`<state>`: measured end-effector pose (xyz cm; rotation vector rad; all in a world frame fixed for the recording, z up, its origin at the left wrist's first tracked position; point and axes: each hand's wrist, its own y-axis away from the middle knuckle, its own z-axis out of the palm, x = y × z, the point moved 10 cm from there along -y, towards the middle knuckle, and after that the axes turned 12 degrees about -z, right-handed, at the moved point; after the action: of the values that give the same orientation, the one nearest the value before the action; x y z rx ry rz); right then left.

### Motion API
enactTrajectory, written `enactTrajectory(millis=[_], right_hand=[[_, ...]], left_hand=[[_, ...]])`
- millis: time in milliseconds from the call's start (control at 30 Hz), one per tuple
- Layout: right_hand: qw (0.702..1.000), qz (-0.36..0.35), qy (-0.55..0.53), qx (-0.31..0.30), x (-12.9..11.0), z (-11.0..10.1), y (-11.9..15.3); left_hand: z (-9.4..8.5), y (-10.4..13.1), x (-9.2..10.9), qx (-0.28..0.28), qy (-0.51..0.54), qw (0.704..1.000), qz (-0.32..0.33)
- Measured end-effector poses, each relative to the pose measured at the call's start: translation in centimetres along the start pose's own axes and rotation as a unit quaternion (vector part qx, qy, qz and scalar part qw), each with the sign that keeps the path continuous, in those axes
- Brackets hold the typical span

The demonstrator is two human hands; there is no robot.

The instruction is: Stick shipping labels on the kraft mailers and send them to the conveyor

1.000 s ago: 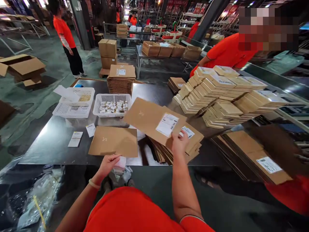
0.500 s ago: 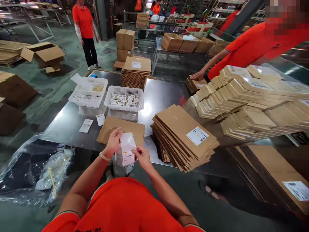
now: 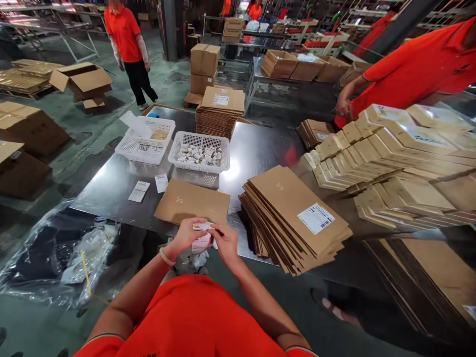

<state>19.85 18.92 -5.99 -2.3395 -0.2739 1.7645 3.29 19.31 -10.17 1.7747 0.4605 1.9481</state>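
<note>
My left hand (image 3: 186,237) and my right hand (image 3: 226,242) meet at the table's front edge, both closed on a small white printed paper (image 3: 201,242). The paper looks folded or bent between them, and fingers hide part of it. Just beyond lies a flat brown cardboard piece (image 3: 193,201). To its left are a small stack of white cards (image 3: 139,191) and a single card (image 3: 161,183). A white basket (image 3: 199,167) behind holds small white rolled pieces; another white basket (image 3: 145,156) holds a clear bag and small tan items.
A tall pile of flat cardboard (image 3: 286,198) with a label stands right of my hands. Wooden pieces (image 3: 401,144) are heaped farther right, beside a person in red (image 3: 420,64). Clear plastic wrap (image 3: 85,263) lies low at the left. Another person (image 3: 128,44) stands beyond the table.
The paper was spread out and upright between my hands; now it is bent smaller, with my hands closer together. The person at right has lifted a hand from the cardboard.
</note>
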Motion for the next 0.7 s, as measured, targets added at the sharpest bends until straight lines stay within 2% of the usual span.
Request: enactTrajectory(millis=[133, 200, 267, 333, 433, 533, 633, 700], right_hand=[[0.995, -0.049, 0.084, -0.028, -0.2, 0.3, 0.9], [0.991, -0.069, 0.108, -0.044, -0.1, 0.5, 0.6], [0.984, -0.096, 0.142, -0.039, 0.0, 0.3, -1.0], [0.979, -0.098, 0.181, -0.018, 0.9, -0.4, -4.0], [0.972, -0.027, 0.233, -0.003, 3.9, -1.2, -9.5], [0.955, 0.06, 0.291, -0.022, 7.5, -1.3, -13.2], [0.936, 0.098, 0.336, -0.037, 9.3, -1.1, -13.6], [0.924, 0.097, 0.369, -0.015, 9.2, -0.9, -12.6]], left_hand=[[-0.5, -0.7, -1.4, 0.007, 0.015, 0.999, -0.04], [-0.5, -0.9, -2.4, -0.003, 0.038, 0.998, -0.058], [0.0, -1.0, -3.9, -0.037, 0.055, 0.994, -0.084], [1.0, -0.9, -6.0, -0.08, 0.066, 0.986, -0.128], [2.0, -0.8, -9.4, -0.1, 0.085, 0.976, -0.172], [2.4, -1.1, -12.0, -0.096, 0.079, 0.979, -0.162], [1.8, -0.9, -14.1, -0.11, 0.048, 0.982, -0.148], [0.7, -0.3, -15.4, -0.13, 0.025, 0.98, -0.151]])
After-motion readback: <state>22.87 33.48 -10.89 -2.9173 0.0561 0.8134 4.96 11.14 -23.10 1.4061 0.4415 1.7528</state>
